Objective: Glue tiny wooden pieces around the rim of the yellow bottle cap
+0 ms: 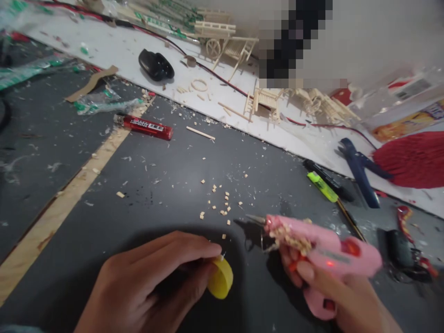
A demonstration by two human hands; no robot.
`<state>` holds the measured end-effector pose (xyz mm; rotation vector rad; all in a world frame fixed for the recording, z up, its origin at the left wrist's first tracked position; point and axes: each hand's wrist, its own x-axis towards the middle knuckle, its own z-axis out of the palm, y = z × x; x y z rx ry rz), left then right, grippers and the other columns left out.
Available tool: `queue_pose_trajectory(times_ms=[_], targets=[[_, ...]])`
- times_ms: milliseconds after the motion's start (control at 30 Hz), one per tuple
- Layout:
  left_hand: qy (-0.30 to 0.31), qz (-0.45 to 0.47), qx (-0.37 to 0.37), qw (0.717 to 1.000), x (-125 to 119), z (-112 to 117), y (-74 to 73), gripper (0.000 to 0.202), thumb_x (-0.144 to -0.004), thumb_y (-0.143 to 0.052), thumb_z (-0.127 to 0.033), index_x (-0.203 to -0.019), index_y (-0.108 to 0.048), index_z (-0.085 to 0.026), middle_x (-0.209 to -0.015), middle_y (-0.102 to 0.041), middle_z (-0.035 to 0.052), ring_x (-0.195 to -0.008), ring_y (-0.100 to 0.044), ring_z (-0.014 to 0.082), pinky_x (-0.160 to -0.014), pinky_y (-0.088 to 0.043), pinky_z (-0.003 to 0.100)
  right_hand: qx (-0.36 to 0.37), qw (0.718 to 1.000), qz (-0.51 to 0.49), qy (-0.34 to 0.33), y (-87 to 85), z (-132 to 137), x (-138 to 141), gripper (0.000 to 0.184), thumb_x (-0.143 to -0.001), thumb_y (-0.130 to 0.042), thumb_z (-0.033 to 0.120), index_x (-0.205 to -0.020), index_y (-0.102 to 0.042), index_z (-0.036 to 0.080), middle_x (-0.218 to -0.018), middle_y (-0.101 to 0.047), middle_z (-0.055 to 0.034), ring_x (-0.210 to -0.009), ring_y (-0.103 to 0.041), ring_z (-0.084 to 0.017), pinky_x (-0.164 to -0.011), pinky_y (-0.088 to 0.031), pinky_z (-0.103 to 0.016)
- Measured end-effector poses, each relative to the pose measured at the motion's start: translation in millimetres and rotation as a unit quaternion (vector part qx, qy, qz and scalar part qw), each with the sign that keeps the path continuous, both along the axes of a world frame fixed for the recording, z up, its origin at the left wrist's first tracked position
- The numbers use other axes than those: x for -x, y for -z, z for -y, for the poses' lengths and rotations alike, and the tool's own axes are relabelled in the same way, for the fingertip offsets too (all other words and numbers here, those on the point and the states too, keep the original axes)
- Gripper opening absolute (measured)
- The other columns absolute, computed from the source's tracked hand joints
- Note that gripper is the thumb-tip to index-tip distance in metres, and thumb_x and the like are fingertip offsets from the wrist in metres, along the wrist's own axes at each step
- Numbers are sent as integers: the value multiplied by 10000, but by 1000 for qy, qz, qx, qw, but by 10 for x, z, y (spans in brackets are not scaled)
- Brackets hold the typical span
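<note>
Between the thumb and fingers of my left hand [149,277] is a small yellow cup-shaped piece [221,280], pinched at its upper edge. A whitish spot shows near the fingertips there. My right hand [333,291] is wrapped round the grip of a pink hot glue gun [326,243], a finger at its orange trigger. The gun's metal nozzle points left, apart from the yellow piece, and a small red light glows on its side. Dried clumps stick along its front. Several tiny square wood bits [225,203] lie on the dark table just beyond my hands.
A red lighter [144,127] and a thin stick [200,133] lie farther back. Miniature wooden carts [215,34] and a black computer mouse [156,64] stand along the white strip. To the right are a yellow-green highlighter [322,186], dark blue pliers [360,173] and red cloth [412,159].
</note>
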<state>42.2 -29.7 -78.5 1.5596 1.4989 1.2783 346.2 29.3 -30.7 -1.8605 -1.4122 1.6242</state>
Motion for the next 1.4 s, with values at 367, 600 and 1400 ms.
queue_pose_trajectory(times_ms=[367, 600, 1400], targets=[[-51, 34, 0, 998, 73, 21, -167, 252, -924, -680, -170, -1017, -772, -385, -891, -852, -148, -657, -824, 67, -673, -634, 64, -165, 950, 243, -108, -427, -611, -554, 481, -964, -790, 659, -1257, -853, 283, -1246, -871, -162, -1120, -833, -389, -936, -680, -479], [-15, -3, 12, 1000, 169, 25, -222, 169, -971, -701, -251, -1025, -758, -400, -807, -835, -151, -549, -773, 83, -626, -657, 122, -388, 823, 206, -361, -453, -745, 588, 208, -1089, -643, 248, -1085, -849, 222, -1025, -847, -64, -953, -769, -246, -847, -554, -370], [-9, -46, -44, 998, 254, 45, -382, 207, -943, -690, -190, -1034, -751, -366, -884, -866, -121, -666, -835, 94, -596, -612, 85, -307, 860, 5, -408, -695, -877, 1262, 128, -806, -703, 91, -788, -765, 201, -675, -695, 54, -589, -551, -98, -584, -438, -216]])
